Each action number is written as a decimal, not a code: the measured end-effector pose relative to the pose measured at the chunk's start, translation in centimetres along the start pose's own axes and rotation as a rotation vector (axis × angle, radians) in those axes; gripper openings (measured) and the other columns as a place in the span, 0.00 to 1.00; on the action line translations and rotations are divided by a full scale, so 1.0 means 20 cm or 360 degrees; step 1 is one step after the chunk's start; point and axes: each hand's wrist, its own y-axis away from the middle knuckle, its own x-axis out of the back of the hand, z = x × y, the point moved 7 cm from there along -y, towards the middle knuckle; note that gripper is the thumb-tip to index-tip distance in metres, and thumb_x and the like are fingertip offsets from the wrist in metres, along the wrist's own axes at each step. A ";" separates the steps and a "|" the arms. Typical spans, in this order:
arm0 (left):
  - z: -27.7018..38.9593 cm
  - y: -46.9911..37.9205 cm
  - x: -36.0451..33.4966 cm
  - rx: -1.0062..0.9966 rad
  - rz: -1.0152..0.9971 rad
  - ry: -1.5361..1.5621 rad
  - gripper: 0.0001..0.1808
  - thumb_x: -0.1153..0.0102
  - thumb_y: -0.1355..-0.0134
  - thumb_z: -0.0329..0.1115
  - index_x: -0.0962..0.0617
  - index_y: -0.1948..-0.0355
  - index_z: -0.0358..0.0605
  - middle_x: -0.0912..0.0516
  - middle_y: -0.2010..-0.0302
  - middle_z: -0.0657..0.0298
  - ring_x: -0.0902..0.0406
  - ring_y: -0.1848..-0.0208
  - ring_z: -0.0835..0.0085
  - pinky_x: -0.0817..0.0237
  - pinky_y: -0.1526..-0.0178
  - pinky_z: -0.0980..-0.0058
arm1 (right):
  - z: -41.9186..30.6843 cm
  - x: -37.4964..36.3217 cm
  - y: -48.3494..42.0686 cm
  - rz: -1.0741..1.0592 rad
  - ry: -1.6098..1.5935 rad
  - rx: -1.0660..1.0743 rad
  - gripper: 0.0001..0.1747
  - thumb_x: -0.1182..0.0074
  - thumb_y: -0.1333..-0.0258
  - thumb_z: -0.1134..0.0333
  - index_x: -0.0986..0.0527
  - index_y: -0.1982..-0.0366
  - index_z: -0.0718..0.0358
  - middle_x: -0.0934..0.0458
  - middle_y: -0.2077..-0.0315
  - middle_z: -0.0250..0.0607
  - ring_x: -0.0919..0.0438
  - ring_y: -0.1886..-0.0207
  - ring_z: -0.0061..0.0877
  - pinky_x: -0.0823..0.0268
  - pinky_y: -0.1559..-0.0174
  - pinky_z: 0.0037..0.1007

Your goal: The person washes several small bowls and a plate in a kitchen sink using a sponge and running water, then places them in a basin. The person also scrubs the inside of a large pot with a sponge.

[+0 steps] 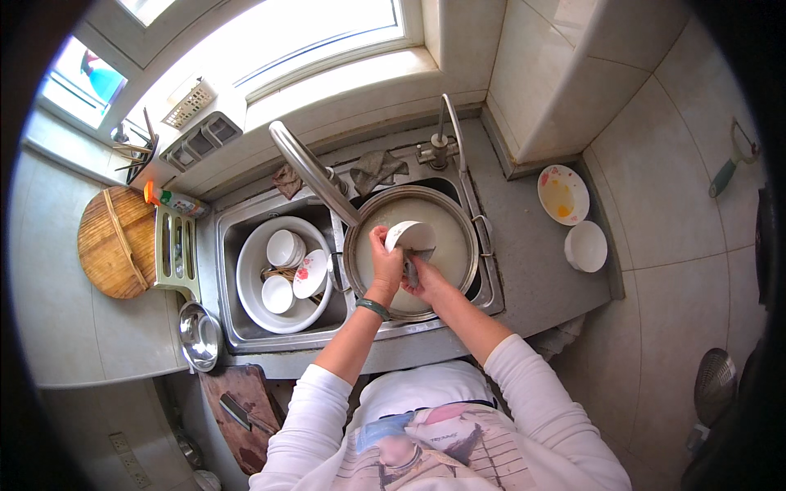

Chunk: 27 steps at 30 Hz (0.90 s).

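Note:
My left hand (385, 265) grips a white bowl (412, 235), which is tilted on its side above a wide metal basin (471, 270) of cloudy water. A grey cloth (412, 270) is held in my right hand (426, 280) against the lower edge of the bowl. The basin sits in the right bowl of the double sink. In the left sink compartment (228, 307), a white plastic tub (245, 292) contains white bowls (284, 247), a flower-patterned dish (311, 274) and several chopsticks.
A curved metal faucet (310, 169) arches over the sink, with a thinner tap (439, 147) to its right. Two dishes, a stained one (562, 195) and a white bowl (586, 247), stand on the right counter. Leftward are a round wooden board (113, 245) and a steel bowl (200, 337).

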 end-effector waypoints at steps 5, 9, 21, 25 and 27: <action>-0.03 -0.03 0.05 -0.0040 -0.0246 -0.0214 0.22 0.51 0.55 0.23 0.33 0.55 0.41 0.30 0.60 0.60 0.33 0.55 0.71 0.42 0.48 0.76 | -0.18 0.09 0.07 0.0231 0.0699 0.0384 0.18 0.48 0.48 0.54 0.24 0.65 0.61 0.20 0.73 0.42 0.20 0.69 0.33 0.34 0.72 0.34; 0.01 -0.09 0.05 -0.0223 -0.0536 -0.0783 0.19 0.51 0.56 0.23 0.31 0.58 0.39 0.27 0.61 0.54 0.30 0.57 0.65 0.39 0.50 0.72 | -0.54 0.02 0.20 0.0323 0.1760 0.1356 0.15 0.46 0.53 0.58 0.24 0.67 0.61 0.21 0.74 0.48 0.22 0.68 0.42 0.33 0.69 0.41; -0.19 -0.03 0.09 0.0365 0.0140 -0.0006 0.21 0.57 0.53 0.23 0.33 0.55 0.43 0.27 0.62 0.56 0.30 0.58 0.67 0.38 0.52 0.72 | 0.14 -0.14 0.06 -0.0360 -0.0225 -0.0086 0.23 0.57 0.40 0.52 0.29 0.55 0.64 0.23 0.66 0.41 0.23 0.68 0.32 0.30 0.66 0.39; -0.30 -0.05 0.15 0.0441 0.0312 -0.0173 0.21 0.56 0.53 0.23 0.33 0.54 0.42 0.29 0.57 0.50 0.31 0.53 0.58 0.42 0.47 0.67 | 0.11 -0.08 0.08 -0.0376 0.0844 0.0045 0.22 0.62 0.39 0.55 0.31 0.52 0.64 0.24 0.61 0.46 0.23 0.63 0.39 0.31 0.61 0.43; -0.26 -0.06 0.19 0.0220 0.0374 -0.0522 0.22 0.55 0.53 0.22 0.33 0.53 0.42 0.31 0.54 0.48 0.34 0.50 0.53 0.43 0.45 0.65 | -0.02 0.03 0.07 -0.0204 0.1913 0.0313 0.21 0.62 0.40 0.59 0.32 0.51 0.65 0.24 0.60 0.51 0.24 0.59 0.44 0.33 0.58 0.44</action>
